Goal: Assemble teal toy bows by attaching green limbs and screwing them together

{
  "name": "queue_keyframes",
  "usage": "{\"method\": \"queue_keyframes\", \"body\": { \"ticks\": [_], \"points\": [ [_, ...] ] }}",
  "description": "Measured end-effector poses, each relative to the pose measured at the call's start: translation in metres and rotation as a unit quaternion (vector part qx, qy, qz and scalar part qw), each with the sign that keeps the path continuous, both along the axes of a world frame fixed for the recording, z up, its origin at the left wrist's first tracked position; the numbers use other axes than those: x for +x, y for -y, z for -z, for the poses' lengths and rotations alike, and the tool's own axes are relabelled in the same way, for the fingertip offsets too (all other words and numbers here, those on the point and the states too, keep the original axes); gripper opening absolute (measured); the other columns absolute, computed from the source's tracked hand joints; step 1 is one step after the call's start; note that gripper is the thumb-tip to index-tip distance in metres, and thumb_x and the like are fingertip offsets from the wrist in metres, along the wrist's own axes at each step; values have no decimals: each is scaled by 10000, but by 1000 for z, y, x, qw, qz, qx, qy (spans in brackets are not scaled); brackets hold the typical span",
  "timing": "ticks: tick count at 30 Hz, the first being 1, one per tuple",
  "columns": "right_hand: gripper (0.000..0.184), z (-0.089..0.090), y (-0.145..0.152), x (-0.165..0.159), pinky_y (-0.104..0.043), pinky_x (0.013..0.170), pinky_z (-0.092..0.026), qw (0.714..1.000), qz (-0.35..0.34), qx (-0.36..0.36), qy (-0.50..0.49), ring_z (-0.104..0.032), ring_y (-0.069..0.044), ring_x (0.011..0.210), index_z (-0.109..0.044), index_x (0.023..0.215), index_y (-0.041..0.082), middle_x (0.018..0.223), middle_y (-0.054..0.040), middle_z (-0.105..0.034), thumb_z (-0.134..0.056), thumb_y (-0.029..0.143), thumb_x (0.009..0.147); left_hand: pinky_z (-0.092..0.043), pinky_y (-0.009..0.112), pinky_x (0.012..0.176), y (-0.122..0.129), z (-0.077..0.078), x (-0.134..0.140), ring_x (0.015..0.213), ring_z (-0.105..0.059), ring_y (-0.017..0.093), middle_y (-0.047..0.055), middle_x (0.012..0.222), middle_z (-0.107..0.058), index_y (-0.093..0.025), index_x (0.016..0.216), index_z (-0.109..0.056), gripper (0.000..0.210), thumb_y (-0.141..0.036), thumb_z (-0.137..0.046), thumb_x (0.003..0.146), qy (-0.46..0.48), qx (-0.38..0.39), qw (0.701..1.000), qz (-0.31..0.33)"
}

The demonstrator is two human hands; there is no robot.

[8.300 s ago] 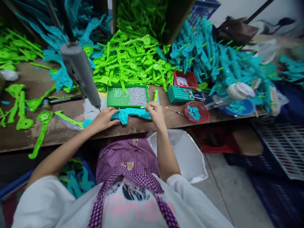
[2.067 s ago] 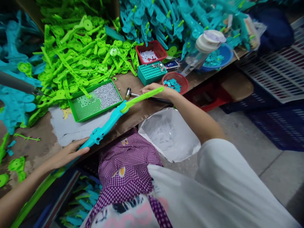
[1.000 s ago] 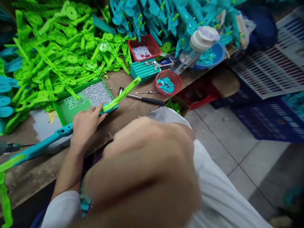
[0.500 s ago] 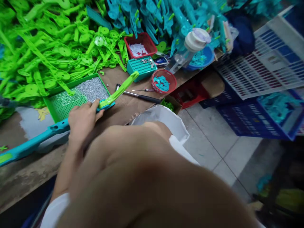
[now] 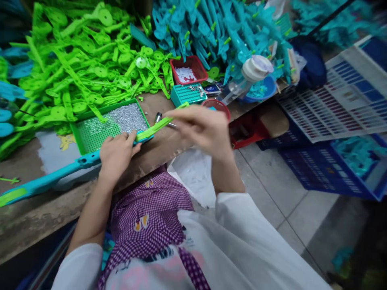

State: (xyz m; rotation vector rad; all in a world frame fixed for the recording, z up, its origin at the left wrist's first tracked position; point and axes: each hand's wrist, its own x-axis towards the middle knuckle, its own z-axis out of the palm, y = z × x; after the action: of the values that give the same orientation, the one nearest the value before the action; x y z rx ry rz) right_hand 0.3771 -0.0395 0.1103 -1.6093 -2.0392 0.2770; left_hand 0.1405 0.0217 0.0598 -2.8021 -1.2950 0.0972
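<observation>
My left hand (image 5: 118, 156) is closed around a long teal plastic part (image 5: 57, 174), which lies slanting along the bench edge. A bright green plastic strip (image 5: 152, 129) is set against the teal part's right end and sticks out past it. My right hand (image 5: 205, 128) hovers over the strip's far tip, bent at the wrist. Motion smears its fingers, so I cannot tell whether they touch or grip the strip. Below it shows a hammer (image 5: 158, 117), its handle mostly hidden by the hand. A green tray (image 5: 90, 135) of small silver metal pieces sits just beyond my left hand.
A heap of green parts (image 5: 99, 72) covers the back left; teal parts (image 5: 196, 32) pile behind. Near them stand a red bin (image 5: 198, 68), a teal box (image 5: 181, 96), a red bowl (image 5: 219, 105) and a clear bottle (image 5: 256, 68). Crates (image 5: 326, 169) stand at the right.
A large blurred arm that filled the lower view has gone. My right hand has come over the bench to the green strip's tip. My left hand still holds the teal part.
</observation>
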Motion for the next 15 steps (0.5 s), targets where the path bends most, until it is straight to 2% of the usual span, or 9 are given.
{"method": "queue_keyframes", "body": {
  "ticks": [5,8,10,12,15],
  "points": [
    [333,25,-23,59,-304,637,-519,991,113,-26,-68,-635,-158,654,-631,1110,198,754,-21,-665,-454,424,942,-339,365,747,4,3,1,867,-636,261,142,1020,-700,-172,1288,-543,401,-392,-385,993,17,17,1000,-18],
    [348,43,-21,78,-313,630,-511,980,176,-12,-97,-645,-170,648,-618,1120,205,789,-43,-681,-382,410,968,-338,369,737,7,2,-1,875,-643,270,150,1021,-705,-164,1271,-563,392,-384,-410,985,16,1,1000,-22],
    [338,54,-23,79,-333,697,-510,979,197,-40,-32,-671,-200,754,-632,1108,192,877,-84,-703,-377,365,969,-342,372,736,11,1,-4,890,-647,277,153,1028,-707,-158,1286,-558,399,-378,-419,983,10,-5,1000,-23],
    [308,65,-31,72,-361,779,-489,968,205,-114,92,-669,-251,902,-652,1079,154,1006,-147,-704,-413,295,947,-346,373,739,15,0,-8,896,-651,281,154,1031,-708,-156,1293,-556,399,-369,-430,980,9,-12,999,-33],
    [332,83,-49,56,-372,808,-452,915,222,-237,237,-634,-293,1005,-634,1120,98,1161,-225,-650,-375,184,932,-355,373,740,19,0,-13,868,-655,277,147,1010,-708,-161,1262,-568,370,-359,-447,974,16,-23,999,-44]
  ]
}}
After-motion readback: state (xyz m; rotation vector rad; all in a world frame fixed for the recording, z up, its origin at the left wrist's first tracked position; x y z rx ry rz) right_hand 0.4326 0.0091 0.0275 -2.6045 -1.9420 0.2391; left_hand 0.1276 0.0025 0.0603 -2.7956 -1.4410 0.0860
